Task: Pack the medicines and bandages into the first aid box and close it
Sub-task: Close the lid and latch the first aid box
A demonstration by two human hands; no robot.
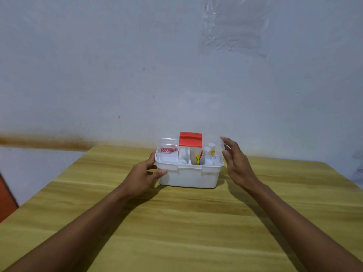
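Observation:
A white first aid box [188, 176] stands on the wooden table [176, 222], near its far edge. Its clear lid [167, 142] with a red handle [190, 139] stands raised at the back. Inside I see a red-and-white packet [168, 150] on the left, white items in the middle, and small bottles [209, 157] with something yellow on the right. My left hand [144, 173] grips the box's left front corner. My right hand [234, 160] is at the box's right side, fingers spread, touching the lid's right edge.
A pale wall with a rust-coloured stain band rises just behind the table. A clear plastic sheet [235, 26] is stuck high on the wall. An orange-brown object [5, 199] shows at the left edge, below table level.

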